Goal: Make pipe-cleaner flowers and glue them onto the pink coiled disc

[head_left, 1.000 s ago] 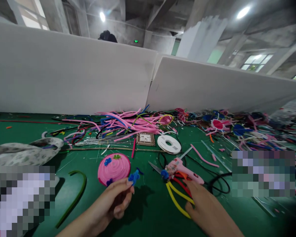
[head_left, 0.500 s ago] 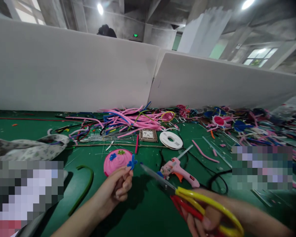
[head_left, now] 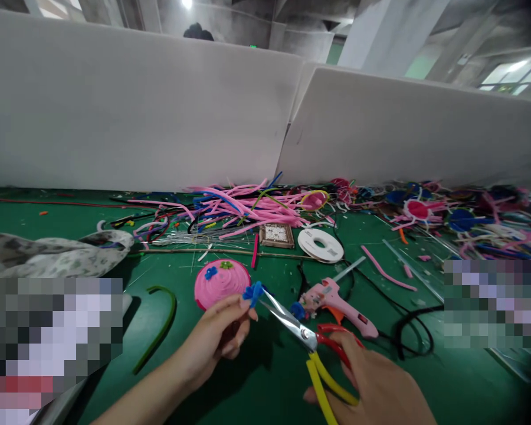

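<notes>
Between thumb and fingertips, my left hand (head_left: 223, 330) pinches a small blue flower (head_left: 253, 293) made of fuzzy stem. My right hand (head_left: 371, 378) grips scissors (head_left: 307, 336) by their red and yellow handles. The blades are parted, with their tips beside the flower's right edge. Behind my left hand lies a round pink coiled piece (head_left: 223, 283) bearing one blue and one green flower. A pink glue gun (head_left: 345, 304) rests on the green table (head_left: 248, 378), beyond the scissors.
A pile of pink stems (head_left: 243, 206), a small framed piece (head_left: 277, 235) and a white spool (head_left: 321, 244) lie farther back. A curved green stem (head_left: 159, 330) is at left, patterned cloth (head_left: 48, 254) behind it. Black cable (head_left: 402, 336) curls at right. A white partition (head_left: 137, 112) stands behind.
The scissors have turned in my right hand and their blades have opened, tips now at the flower. The blue flower faces the camera more. The whole view has shifted slightly.
</notes>
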A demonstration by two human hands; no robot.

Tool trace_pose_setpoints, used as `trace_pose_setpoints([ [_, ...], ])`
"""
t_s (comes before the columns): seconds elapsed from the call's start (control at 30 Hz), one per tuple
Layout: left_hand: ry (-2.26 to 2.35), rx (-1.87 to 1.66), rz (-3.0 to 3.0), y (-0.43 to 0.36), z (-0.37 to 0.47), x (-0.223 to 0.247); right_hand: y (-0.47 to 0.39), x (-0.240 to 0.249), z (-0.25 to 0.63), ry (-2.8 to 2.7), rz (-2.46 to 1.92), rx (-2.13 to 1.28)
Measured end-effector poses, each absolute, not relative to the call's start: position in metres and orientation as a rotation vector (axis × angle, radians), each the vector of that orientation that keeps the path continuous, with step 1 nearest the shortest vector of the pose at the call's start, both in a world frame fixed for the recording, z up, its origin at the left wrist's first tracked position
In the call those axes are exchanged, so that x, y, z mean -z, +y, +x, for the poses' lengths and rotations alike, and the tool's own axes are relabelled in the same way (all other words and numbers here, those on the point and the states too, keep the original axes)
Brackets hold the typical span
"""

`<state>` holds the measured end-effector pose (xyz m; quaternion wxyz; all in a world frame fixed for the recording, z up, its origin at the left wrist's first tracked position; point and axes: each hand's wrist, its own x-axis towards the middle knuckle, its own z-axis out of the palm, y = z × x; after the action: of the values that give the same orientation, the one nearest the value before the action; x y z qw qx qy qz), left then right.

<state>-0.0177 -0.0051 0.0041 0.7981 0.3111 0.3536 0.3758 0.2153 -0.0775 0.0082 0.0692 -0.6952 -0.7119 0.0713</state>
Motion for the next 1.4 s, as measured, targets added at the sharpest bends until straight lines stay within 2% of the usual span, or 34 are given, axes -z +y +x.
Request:
trace_pose_setpoints([
  [0.63, 0.745, -0.698, 0.754, -0.005, -0.016, 0.002, -0.068, -0.001, 0.201, -2.407, -1.994, -0.109],
  [0.97, 0.735, -0.688, 0.726, -0.007, -0.014, 0.0, -0.073, 0.001, 0.198, -2.53, -1.995, -0.275],
  [1.2, 0.738, -0.715, 0.689, -0.006, -0.017, 0.0, -0.069, 0.0, 0.197, -2.42, -2.047, -0.451],
  [1.4, 0.813, -0.735, 0.737, -0.003, -0.014, 0.003, -0.067, -0.01, 0.214, -2.275, -2.087, -0.401],
])
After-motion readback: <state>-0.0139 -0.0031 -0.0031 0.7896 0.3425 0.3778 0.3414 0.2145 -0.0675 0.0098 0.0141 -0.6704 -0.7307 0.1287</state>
